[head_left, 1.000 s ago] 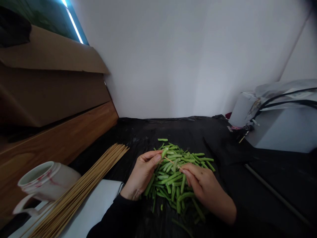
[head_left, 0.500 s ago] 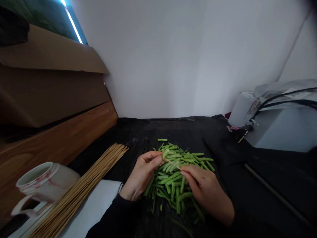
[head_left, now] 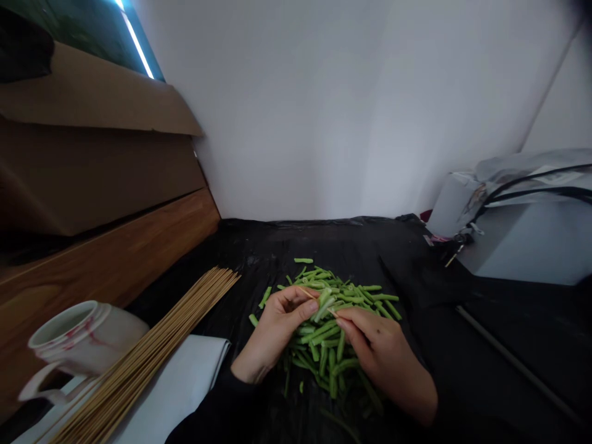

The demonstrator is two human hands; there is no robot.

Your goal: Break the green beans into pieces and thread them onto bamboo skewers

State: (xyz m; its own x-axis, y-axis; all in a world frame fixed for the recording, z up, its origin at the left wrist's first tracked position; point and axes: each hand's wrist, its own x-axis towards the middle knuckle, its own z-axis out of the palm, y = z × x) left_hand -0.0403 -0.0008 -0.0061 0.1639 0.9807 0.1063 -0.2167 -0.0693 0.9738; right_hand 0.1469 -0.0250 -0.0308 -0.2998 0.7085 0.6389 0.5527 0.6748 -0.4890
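Observation:
My left hand [head_left: 283,324] pinches a piece of green bean [head_left: 325,297] between thumb and fingertips, above the pile. A thin wooden skewer [head_left: 307,292] passes through the bean, with one end showing past my left fingers. The skewer's other part is gripped by my right hand [head_left: 387,351], thumb against forefinger; most of it is hidden in the palm. Under both hands spreads a heap of cut green beans [head_left: 326,339], partly covered by the left hand.
On the left, a bundle of long skewers [head_left: 157,345] lies across a folded white sheet [head_left: 185,376] beside a mug [head_left: 92,339]. A cardboard box [head_left: 102,172] stands behind. A dark rod [head_left: 513,361] and a pale box [head_left: 531,237] are on the right.
My left hand has moved slightly right and nearer the right hand. The bean has shifted along the skewer, whose end now sticks out on the left. My right hand has barely moved.

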